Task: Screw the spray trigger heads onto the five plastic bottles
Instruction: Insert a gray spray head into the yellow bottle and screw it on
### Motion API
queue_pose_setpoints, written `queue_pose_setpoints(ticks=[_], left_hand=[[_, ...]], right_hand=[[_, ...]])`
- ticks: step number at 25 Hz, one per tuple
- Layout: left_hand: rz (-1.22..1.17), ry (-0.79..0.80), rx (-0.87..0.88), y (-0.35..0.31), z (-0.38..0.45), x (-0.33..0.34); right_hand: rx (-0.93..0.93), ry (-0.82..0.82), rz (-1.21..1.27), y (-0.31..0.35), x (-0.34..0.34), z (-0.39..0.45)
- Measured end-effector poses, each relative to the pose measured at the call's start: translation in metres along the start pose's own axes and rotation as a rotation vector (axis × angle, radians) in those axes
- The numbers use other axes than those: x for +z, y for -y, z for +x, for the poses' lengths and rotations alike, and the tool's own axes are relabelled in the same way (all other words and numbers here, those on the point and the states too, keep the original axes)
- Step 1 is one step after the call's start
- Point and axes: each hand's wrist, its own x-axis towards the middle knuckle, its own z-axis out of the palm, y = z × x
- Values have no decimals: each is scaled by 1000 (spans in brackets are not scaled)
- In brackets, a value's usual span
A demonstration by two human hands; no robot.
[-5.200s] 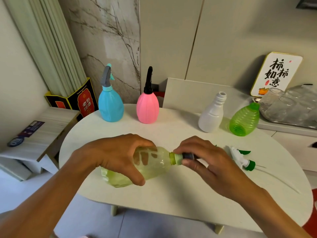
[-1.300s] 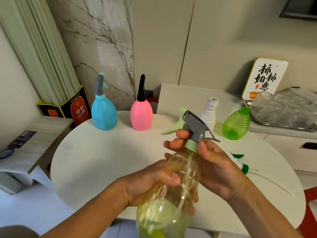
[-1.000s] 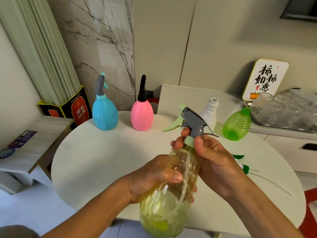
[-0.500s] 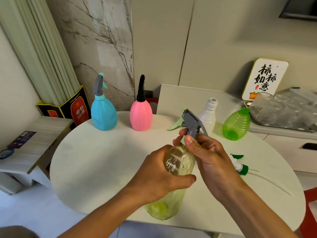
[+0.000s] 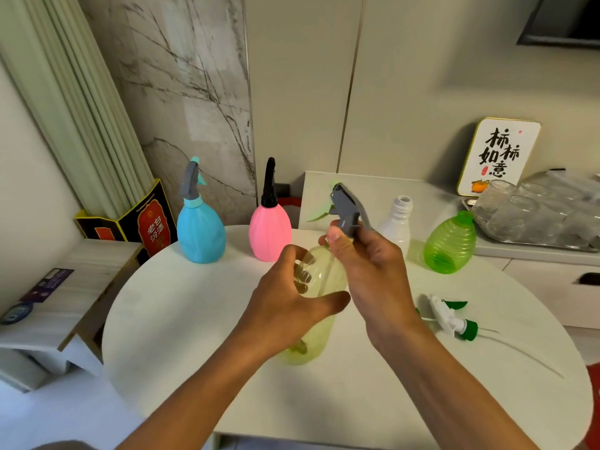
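A round white counter (image 5: 201, 319) is set before a marble-veined wall panel, with a lower ledge behind it on which a framed calligraphy sign (image 5: 498, 157) and a tray of upturned glasses (image 5: 532, 216) are kept. At the back of the counter a blue bottle (image 5: 201, 235) and a pink bottle (image 5: 270, 235) are seen standing upright with trigger heads already fitted, so two of the five can be judged done. A third, the pale yellow-green bottle (image 5: 319, 319), is held upright near the middle, its base at or close to the counter and a grey trigger head (image 5: 347, 207) seated at its neck; whether the collar is fully tightened cannot be told. A white bottle (image 5: 397, 222) with a bare threaded neck and a ribbed green bottle (image 5: 451, 246) are left on the right, unfitted. A white-and-green trigger head (image 5: 449, 316) with its dip tube is seen lying on the counter near the right edge; whether a second one lies with it cannot be made out. The left hand (image 5: 289, 306) is wrapped around the body of the yellow-green bottle, thumb across the front and fingers visible through the plastic. The right hand (image 5: 367, 267) is raised beside the neck, the collar under the grey head being pinched by thumb (image 5: 336, 240) and fingers, the wrist angled as if for turning.
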Motion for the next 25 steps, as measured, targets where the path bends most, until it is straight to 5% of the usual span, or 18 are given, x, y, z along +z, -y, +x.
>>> queue_pose_setpoints(ticks=[3,7,10,16,21,25], left_hand=[[-148,2,-30,1,12,-13],[-226,-7,-44,16,24,-38],[-295,-43,-27,22,26,-45],[-422,-52,-65,19,22,-41],[-354,-109,-152,22,17,-42],[-411,-68,-183,26,16,-49]], right_hand=[[6,114,-47,3,15,12],[199,549,-190,-3,8,24],[332,640,-233,-8,-2,28],[138,295,-572,-29,31,21],[94,-46,-532,-40,17,72],[41,-103,-573,-78,0,104]])
